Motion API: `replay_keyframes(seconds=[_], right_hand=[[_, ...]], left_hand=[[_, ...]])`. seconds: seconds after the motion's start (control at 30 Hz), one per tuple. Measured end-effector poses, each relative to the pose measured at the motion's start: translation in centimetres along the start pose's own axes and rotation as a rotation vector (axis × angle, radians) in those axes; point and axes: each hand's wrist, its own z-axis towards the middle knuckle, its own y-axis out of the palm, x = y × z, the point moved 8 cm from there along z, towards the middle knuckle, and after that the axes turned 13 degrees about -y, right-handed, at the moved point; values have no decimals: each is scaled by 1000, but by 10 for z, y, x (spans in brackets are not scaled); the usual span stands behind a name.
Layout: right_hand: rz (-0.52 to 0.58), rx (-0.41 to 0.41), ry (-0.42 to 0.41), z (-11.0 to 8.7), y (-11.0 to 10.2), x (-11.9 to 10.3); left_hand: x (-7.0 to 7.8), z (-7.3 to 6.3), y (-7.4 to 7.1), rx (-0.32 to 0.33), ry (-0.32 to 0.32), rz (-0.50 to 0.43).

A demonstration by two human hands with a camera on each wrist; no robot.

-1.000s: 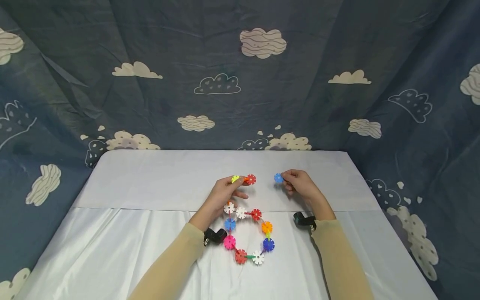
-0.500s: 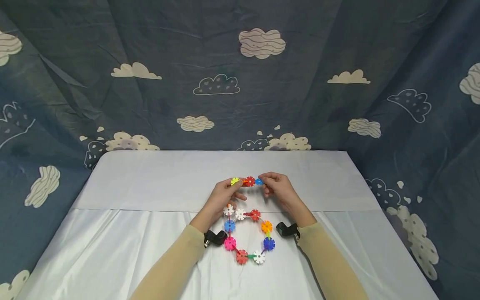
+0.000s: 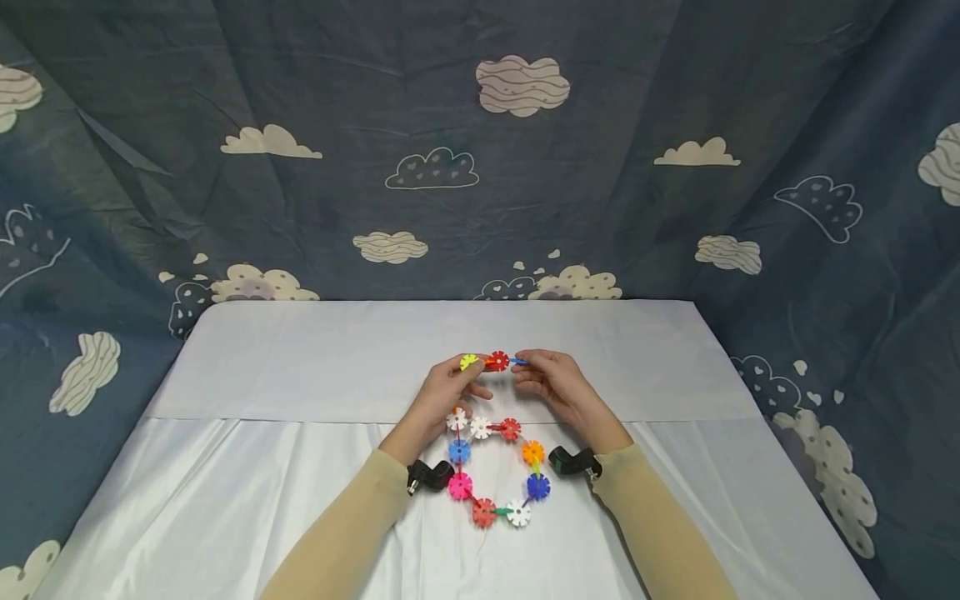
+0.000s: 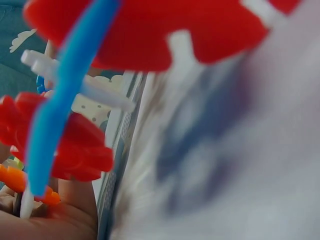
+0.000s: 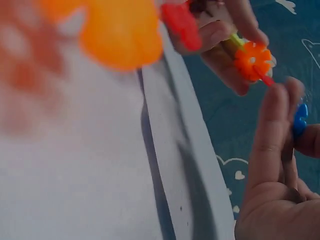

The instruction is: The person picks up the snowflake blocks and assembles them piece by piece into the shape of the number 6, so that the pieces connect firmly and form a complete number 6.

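Observation:
My left hand (image 3: pixel 442 390) pinches the left end of a short chain of plastic snowflake discs. A yellow disc (image 3: pixel 468 362), an orange disc (image 4: pixel 15 178) and a red disc (image 3: pixel 498 361) make up this part. From the right, my right hand (image 3: pixel 561 387) pinches a blue snowflake disc (image 3: pixel 518 362) between thumb and fingers. Seen edge-on in the head view, the blue disc meets the red one's right edge; whether they are slotted together I cannot tell. Below the hands lies a ring of joined discs, including a pink disc (image 3: pixel 461 487) and a dark blue disc (image 3: pixel 537 487).
A white cloth covers the table (image 3: pixel 300 475). Behind it hangs a dark curtain (image 3: pixel 600 208) with cloud prints. A black wrist camera (image 3: pixel 431 476) sits close to the ring's left side, and another camera (image 3: pixel 574 462) is right of it.
My right hand has moved left, bringing the blue disc to the red one. The blue disc has turned from face-on to edge-on. My left hand has stayed almost still.

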Motion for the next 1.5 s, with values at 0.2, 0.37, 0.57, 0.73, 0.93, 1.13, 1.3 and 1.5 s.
replay_keyframes(seconds=[0.2, 0.37, 0.57, 0.73, 0.93, 1.13, 1.3, 1.5], right_hand=[[-70, -149, -60, -2, 1, -6], [-312, -213, -220, -1, -1, -17], [-508, -145, -397, -2, 2, -30], [-563, -124, -462, -3, 6, -32], [-523, -97, -463, -1, 5, -25], [-404, -83, -448, -1, 5, -18], [-401, -79, -458, -1, 8, -19], [-521, -109, -449, 2, 7, -22]], left_hand=[[-1, 0, -1, 15, -9, -20], [-2, 0, -2, 19, -11, -26], [-2, 1, -3, 17, -8, -15], [-4, 1, -4, 7, -10, -31], [-3, 0, -1, -9, 2, -23], [-2, -1, 1, -8, 2, -26], [-1, -1, 0, 16, -3, -32], [-1, 0, 0, 17, -18, -36]])
